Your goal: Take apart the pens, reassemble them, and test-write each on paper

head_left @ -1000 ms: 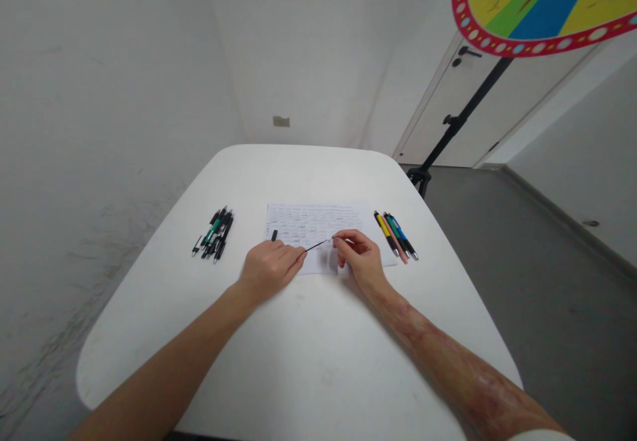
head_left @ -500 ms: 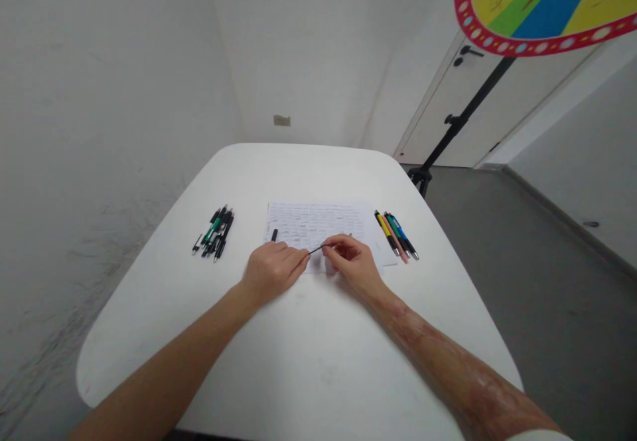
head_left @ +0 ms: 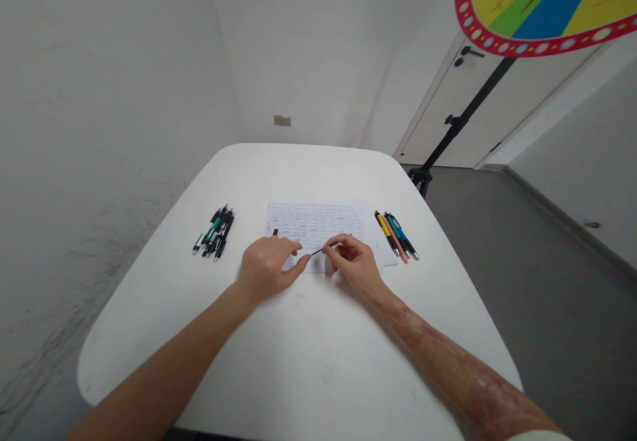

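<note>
My right hand [head_left: 352,260] pinches a thin dark pen refill [head_left: 317,251] between thumb and fingertips, above the written sheet of paper [head_left: 318,215]. The refill's free end points left toward my left hand [head_left: 269,265]. That hand is open, its thumb spread from the forefinger, with the thumb tip close to the refill's end; whether they touch I cannot tell. A short black piece [head_left: 275,232] shows just beyond the left knuckles, its lower part hidden by the hand. I cannot tell whether it lies on the paper or is under the fingers.
On the white table [head_left: 318,348], a heap of black and green pens [head_left: 216,232] lies to the left. Several coloured pens [head_left: 397,235] lie side by side to the right of the paper. A colourful wheel [head_left: 542,10] on a black stand [head_left: 448,132] stands beyond the table's right side.
My left fingers have opened away from the refill's end, and that hand has shifted slightly left, covering more of the black piece. The right hand keeps its pinch nearly in place.
</note>
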Available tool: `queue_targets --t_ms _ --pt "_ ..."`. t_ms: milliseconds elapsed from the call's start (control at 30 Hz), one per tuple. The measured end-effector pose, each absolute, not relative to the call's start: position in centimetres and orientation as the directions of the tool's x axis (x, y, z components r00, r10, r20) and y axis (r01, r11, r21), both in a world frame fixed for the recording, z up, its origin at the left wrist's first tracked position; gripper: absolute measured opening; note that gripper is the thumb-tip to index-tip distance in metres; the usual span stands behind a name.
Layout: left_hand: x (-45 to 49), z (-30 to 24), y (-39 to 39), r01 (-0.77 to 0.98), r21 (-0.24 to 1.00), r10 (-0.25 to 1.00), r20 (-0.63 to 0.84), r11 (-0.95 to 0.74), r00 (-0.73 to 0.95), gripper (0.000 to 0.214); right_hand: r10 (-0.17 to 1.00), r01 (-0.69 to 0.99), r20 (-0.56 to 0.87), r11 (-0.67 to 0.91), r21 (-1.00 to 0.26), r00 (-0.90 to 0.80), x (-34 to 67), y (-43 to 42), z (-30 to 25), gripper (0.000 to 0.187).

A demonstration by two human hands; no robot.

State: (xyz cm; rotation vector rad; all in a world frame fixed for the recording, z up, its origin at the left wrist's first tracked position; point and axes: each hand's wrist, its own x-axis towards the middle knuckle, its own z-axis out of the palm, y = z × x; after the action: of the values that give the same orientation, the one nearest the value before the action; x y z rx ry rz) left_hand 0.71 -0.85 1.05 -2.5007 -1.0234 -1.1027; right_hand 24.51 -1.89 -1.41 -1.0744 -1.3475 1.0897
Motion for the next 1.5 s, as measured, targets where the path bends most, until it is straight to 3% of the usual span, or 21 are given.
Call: queue_targets --t_ms 133,200,300,400,567,667,800,1267,1500 --pt "-0.9 1.5 -0.1 0.896 0.156 0.815 0.500 -0.417 0.292 0.034 0.983 -0.030 0.179 0.180 -0.983 0.033 24.5 -1.9 -1.2 0.035" --pt "-1.7 1.7 0.3 0.939 0.151 0.906 0.348 -0.310 0.243 0.037 0.982 -0.062 0.179 0.183 -0.981 0.061 24.4 -1.9 -0.9 0.036" --pt "-2.4 2.0 0.5 0.953 0.131 0.953 0.173 -0.274 0.251 0.030 0.977 -0.092 0.189 0.198 -0.976 0.098 24.3 -1.9 -0.5 0.038" --pt "-2.4 2.2 0.4 0.943 0.113 0.947 0.113 -0.313 0.301 0.018 0.974 -0.106 0.193 0.205 -0.973 0.120 24.3 -1.8 -0.4 0.039" --pt "-2.3 2.1 0.2 0.854 0.087 0.839 0.261 -0.512 0.477 0.011 0.960 -0.102 0.221 0.240 -0.965 0.170 24.5 -1.8 -0.4 0.036" --pt "-2.2 1.8 0.2 0.732 0.051 0.689 0.388 -0.679 0.612 0.020 0.941 -0.100 0.247 0.276 -0.956 0.231 24.6 -1.9 -0.4 0.035" --pt "-2.0 1.6 0.2 0.639 0.005 0.571 0.454 -0.769 0.684 0.027 0.926 -0.116 0.266 0.305 -0.945 0.269 24.7 -1.8 -0.6 0.033" --pt "-2.0 1.3 0.3 0.645 -0.016 0.553 0.499 -0.764 0.667 0.025 0.910 -0.059 0.271 0.304 -0.951 0.314 24.9 -1.6 -1.0 0.031" --pt "-1.7 1.4 0.2 0.615 -0.012 0.527 0.502 -0.789 0.686 0.024 0.950 -0.057 0.239 0.255 -0.965 0.201 24.7 -1.6 -0.7 0.036"
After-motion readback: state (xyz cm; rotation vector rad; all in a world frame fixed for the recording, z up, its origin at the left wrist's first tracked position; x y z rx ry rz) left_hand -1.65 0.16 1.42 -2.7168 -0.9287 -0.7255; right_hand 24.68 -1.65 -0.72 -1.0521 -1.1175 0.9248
